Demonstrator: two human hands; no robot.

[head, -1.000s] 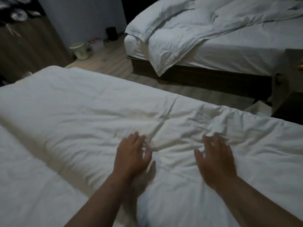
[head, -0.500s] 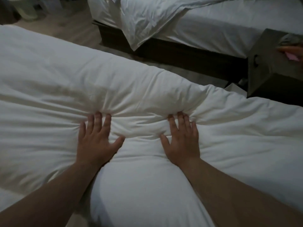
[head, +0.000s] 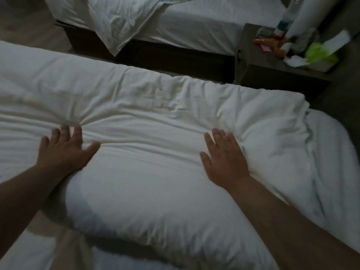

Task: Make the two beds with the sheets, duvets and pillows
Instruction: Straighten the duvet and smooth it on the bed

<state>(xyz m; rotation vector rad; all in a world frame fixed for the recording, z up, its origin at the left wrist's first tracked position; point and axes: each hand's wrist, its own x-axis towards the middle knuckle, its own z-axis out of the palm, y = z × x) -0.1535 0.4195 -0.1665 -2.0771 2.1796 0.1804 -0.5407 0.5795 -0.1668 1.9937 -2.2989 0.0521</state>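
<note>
Pressing flat with straight, spread fingers [head: 65, 131], gripping nothing: left hand [head: 64, 152] and right hand [head: 226, 158] well apart on the bunched white duvet [head: 146, 176], folded thick across the near bed [head: 23, 256]. Beyond, on the far bed [head: 204, 26], a second rumpled duvet [head: 120, 22] hanging over the edge; beside it, a cluttered table [head: 272, 73].

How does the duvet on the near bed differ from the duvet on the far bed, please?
The near duvet lies stretched in a long fold along its bed; the far duvet is bunched up. The left hand and right hand press flat on the near duvet; nothing touches the far duvet. A corner of the far duvet hangs over its bed's side; the near duvet shows no hanging corner. Both are white and creased.
</note>
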